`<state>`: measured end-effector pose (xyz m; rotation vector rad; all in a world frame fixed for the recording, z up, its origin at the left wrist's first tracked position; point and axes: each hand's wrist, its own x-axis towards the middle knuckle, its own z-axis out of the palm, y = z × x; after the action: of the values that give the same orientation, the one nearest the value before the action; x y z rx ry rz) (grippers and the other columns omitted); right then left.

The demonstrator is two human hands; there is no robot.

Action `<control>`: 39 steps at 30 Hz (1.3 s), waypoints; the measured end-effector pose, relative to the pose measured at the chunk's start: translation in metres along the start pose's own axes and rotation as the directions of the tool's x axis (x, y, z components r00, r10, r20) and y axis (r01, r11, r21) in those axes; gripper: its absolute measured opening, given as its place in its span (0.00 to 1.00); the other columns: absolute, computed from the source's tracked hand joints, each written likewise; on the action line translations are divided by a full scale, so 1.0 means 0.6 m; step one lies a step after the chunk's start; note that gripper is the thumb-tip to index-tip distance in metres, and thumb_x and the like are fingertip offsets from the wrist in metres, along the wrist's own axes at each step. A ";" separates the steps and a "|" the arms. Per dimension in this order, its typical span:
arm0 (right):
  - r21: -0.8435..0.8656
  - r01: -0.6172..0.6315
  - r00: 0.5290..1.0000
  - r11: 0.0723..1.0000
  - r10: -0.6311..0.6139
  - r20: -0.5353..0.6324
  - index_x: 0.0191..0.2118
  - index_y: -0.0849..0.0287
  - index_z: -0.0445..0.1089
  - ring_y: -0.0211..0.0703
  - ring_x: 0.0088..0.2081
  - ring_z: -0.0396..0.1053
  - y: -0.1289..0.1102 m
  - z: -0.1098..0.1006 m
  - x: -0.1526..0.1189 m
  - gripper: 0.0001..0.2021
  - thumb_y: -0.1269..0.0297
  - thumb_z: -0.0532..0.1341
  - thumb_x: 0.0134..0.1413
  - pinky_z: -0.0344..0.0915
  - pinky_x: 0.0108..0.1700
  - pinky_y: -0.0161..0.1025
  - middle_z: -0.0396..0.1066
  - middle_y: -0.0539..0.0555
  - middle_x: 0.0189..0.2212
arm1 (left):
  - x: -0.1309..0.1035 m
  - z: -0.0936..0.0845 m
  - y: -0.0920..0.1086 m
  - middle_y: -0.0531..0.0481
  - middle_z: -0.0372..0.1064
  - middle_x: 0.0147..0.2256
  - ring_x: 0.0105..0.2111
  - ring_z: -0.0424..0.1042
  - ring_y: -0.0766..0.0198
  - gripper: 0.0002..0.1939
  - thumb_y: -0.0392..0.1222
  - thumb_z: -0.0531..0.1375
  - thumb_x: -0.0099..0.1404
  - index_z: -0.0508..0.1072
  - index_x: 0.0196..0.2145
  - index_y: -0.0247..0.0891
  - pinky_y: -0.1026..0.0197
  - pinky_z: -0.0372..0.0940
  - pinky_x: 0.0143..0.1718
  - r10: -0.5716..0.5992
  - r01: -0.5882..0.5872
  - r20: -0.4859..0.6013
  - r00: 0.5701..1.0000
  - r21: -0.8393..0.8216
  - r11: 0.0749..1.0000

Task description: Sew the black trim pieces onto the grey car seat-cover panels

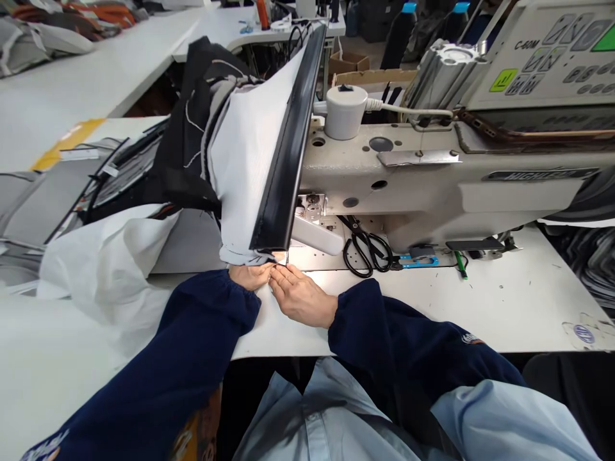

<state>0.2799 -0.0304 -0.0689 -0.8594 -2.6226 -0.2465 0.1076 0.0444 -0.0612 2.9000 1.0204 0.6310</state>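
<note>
A light grey and black sewn fabric cover (pixel 250 141) stands bunched up at the head of a sewing machine (pixel 384 173). A stiff black strip (pixel 288 153) runs along its right side. Low on the cover, my left hand (pixel 250 276) is closed on its bottom edge, its fingertips partly hidden by the cloth. Close beside it, my right hand (pixel 302 299) has its fingers together, pressing the same edge near the needle area. The needle itself is mostly hidden behind the cover.
Black scissors (pixel 362 246) and a blue-handled thread snipper (pixel 418 261) lie under the machine arm. A green tool (pixel 461 264) is further right. White cloth (pixel 106 269) and more grey covers (pixel 43 198) lie left. A control panel (pixel 552 57) stands upper right.
</note>
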 end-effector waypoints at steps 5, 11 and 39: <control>0.042 -0.088 0.996 0.995 0.088 0.003 0.50 0.79 0.66 0.60 0.54 0.63 0.014 0.001 0.008 0.17 0.72 0.49 0.63 0.61 0.55 0.54 0.65 0.72 0.51 | 0.028 -0.009 -0.001 0.49 0.75 0.31 0.30 0.71 0.64 0.17 0.32 0.49 0.57 0.78 0.33 0.39 0.63 0.67 0.34 0.088 -0.075 -0.083 0.993 0.149 0.986; 0.119 -0.146 0.989 0.982 0.142 0.042 0.54 0.75 0.64 0.57 0.58 0.58 0.015 -0.007 0.006 0.19 0.65 0.49 0.65 0.57 0.58 0.54 0.63 0.69 0.54 | 0.043 -0.028 0.019 0.48 0.73 0.27 0.32 0.70 0.63 0.15 0.30 0.49 0.61 0.76 0.32 0.36 0.63 0.64 0.32 0.181 -0.148 -0.142 0.973 0.219 0.964; 0.151 -0.102 0.989 0.983 0.117 -0.095 0.38 0.63 0.66 0.45 0.40 0.62 0.112 0.026 0.037 0.18 0.79 0.40 0.63 0.63 0.44 0.42 0.64 0.58 0.34 | 0.031 -0.018 0.014 0.48 0.74 0.36 0.35 0.69 0.62 0.15 0.30 0.49 0.64 0.75 0.33 0.36 0.59 0.67 0.39 0.068 -0.054 -0.119 0.991 0.116 0.992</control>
<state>0.2990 0.0393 -0.0710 -0.9119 -2.4535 -0.0675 0.1219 0.0476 -0.0430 3.0336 1.0143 0.7897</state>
